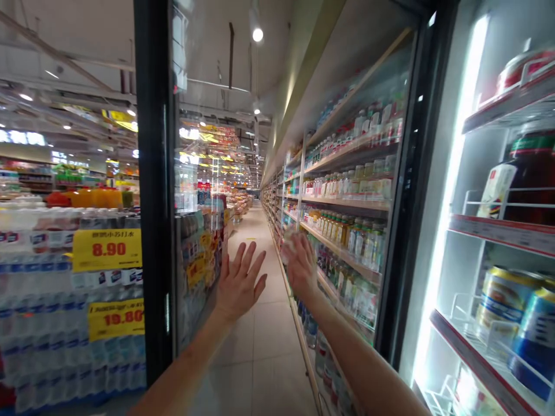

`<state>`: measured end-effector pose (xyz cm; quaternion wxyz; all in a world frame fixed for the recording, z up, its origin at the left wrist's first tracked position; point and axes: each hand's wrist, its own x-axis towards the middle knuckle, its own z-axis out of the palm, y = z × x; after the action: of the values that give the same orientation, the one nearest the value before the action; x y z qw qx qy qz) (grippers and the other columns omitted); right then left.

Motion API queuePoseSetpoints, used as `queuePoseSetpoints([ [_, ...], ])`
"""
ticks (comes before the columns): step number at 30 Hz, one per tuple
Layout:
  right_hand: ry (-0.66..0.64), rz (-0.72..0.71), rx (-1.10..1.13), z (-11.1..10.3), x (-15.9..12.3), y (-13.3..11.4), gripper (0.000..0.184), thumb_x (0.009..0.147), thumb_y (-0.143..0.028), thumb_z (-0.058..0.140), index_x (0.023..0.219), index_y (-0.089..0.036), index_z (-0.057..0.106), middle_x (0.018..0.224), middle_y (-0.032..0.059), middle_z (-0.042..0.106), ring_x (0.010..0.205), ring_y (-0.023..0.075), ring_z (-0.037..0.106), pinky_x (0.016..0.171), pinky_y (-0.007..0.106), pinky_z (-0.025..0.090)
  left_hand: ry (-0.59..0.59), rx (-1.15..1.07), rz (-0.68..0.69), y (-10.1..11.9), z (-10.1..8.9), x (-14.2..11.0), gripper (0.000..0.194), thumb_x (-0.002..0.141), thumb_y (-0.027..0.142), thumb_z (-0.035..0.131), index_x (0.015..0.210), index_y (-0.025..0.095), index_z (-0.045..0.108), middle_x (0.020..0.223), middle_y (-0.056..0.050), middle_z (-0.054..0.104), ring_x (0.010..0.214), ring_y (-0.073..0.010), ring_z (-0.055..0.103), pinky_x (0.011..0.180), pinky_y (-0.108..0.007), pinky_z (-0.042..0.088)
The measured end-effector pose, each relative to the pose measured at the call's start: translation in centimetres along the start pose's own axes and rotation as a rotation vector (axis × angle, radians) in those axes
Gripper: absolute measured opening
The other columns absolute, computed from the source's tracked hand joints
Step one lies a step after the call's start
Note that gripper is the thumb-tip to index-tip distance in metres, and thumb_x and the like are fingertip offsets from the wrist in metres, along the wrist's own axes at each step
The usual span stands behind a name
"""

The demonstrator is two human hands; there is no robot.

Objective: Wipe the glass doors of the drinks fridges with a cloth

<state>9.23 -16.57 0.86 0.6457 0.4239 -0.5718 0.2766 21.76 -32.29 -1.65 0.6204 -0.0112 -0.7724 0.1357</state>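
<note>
A glass cooler door (243, 69) with a black frame stands swung out in front of me. Against or just before its pane is my left hand (240, 283), fingers spread, holding nothing. To the right, also at the glass, my right hand (302, 268) is closed on a crumpled whitish cloth or tissue (289, 241); blur hides its exact kind. Whether either palm presses on the pane, I cannot tell for certain. Shelves of bottled drinks (342, 185) appear in the glass behind both hands.
To the right, the lit cooler holds cans (505, 294) and a dark bottle (533, 179) on wire-fronted shelves (498, 231). Stacked packs of bottled water (43, 323) with yellow price signs (107, 249) stand left of the door. Tiled floor (254, 358) shows below.
</note>
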Motion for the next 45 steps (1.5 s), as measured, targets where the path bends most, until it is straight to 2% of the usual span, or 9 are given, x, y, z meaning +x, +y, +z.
queuePoseSetpoints([
  [2,-0.072,-0.077,-0.006,-0.5,-0.8,0.6,0.049,0.084,-0.011,0.041,0.129,-0.03,0.044,0.143,0.0019,0.035,0.135,0.0214,0.026,0.106,0.044,0.033,0.008,0.0,0.0,0.0,0.0,0.0,0.061,0.08,0.036,0.054,0.137,0.028,0.03,0.14,-0.007,0.037,0.133,-0.0233,0.027,0.111,-0.047,0.011],
  [8,0.253,0.386,-0.136,-1.3,-1.2,3.7,0.048,0.086,-0.013,0.033,0.133,-0.02,0.04,0.147,0.0103,0.025,0.136,0.0261,0.02,0.105,0.054,0.028,-0.016,0.007,0.003,0.1,0.1,0.1,0.063,0.081,0.036,0.054,0.138,0.029,0.027,0.142,-0.007,0.034,0.134,-0.0237,0.025,0.111,-0.047,0.011],
  [13,-0.05,-0.006,-0.023,-0.7,-2.2,1.4,0.047,0.083,-0.012,0.043,0.126,-0.029,0.048,0.144,0.0025,0.034,0.135,0.0216,0.025,0.106,0.045,0.032,0.004,0.001,0.002,0.0,0.1,0.0,0.063,0.08,0.036,0.055,0.137,0.029,0.028,0.14,-0.007,0.036,0.134,-0.0227,0.026,0.111,-0.046,0.012],
  [19,0.289,0.616,-0.201,-3.0,-2.1,7.6,0.047,0.085,-0.016,0.034,0.131,-0.017,0.042,0.145,0.0133,0.029,0.135,0.0262,0.025,0.105,0.053,0.029,-0.005,0.002,0.006,0.1,0.1,0.1,0.062,0.08,0.036,0.054,0.136,0.027,0.031,0.141,-0.007,0.035,0.134,-0.0235,0.024,0.111,-0.048,0.01],
  [25,-0.052,0.033,-0.018,-0.6,-2.0,1.1,0.047,0.084,-0.012,0.04,0.127,-0.03,0.045,0.144,0.0027,0.032,0.135,0.0214,0.024,0.107,0.044,0.031,0.008,0.006,0.016,-0.2,0.1,0.1,0.061,0.081,0.036,0.054,0.136,0.027,0.031,0.14,-0.008,0.037,0.134,-0.0227,0.024,0.111,-0.047,0.011],
  [32,0.278,0.596,-0.162,-2.5,-1.5,6.9,0.047,0.086,-0.018,0.032,0.132,-0.015,0.04,0.145,0.0149,0.027,0.134,0.0271,0.025,0.104,0.054,0.031,-0.021,-0.002,0.011,0.0,-0.1,0.2,0.059,0.081,0.034,0.053,0.136,0.028,0.031,0.141,-0.008,0.036,0.134,-0.0238,0.024,0.111,-0.048,0.011],
  [38,-0.044,0.021,-0.024,-1.3,-2.6,2.5,0.05,0.083,-0.012,0.039,0.131,-0.028,0.042,0.146,0.0048,0.029,0.135,0.0237,0.024,0.106,0.048,0.031,-0.017,0.01,0.012,0.0,0.0,0.2,0.058,0.081,0.034,0.052,0.136,0.027,0.032,0.14,-0.008,0.037,0.134,-0.0241,0.025,0.11,-0.047,0.012],
  [43,0.255,0.465,-0.118,-1.2,-1.1,5.3,0.047,0.087,-0.019,0.032,0.135,-0.017,0.037,0.146,0.014,0.026,0.135,0.027,0.025,0.104,0.054,0.03,-0.021,0.019,0.014,0.0,0.0,0.3,0.056,0.081,0.035,0.052,0.134,0.026,0.035,0.14,-0.008,0.037,0.133,-0.0245,0.026,0.11,-0.047,0.011],
  [45,0.256,0.456,-0.097,-0.8,-0.7,4.5,0.048,0.088,-0.019,0.03,0.136,-0.018,0.034,0.147,0.0139,0.024,0.135,0.0274,0.023,0.104,0.054,0.029,-0.026,0.015,0.007,0.0,0.0,0.1,0.057,0.081,0.035,0.052,0.135,0.026,0.035,0.14,-0.008,0.036,0.134,-0.0245,0.025,0.111,-0.047,0.011],
])
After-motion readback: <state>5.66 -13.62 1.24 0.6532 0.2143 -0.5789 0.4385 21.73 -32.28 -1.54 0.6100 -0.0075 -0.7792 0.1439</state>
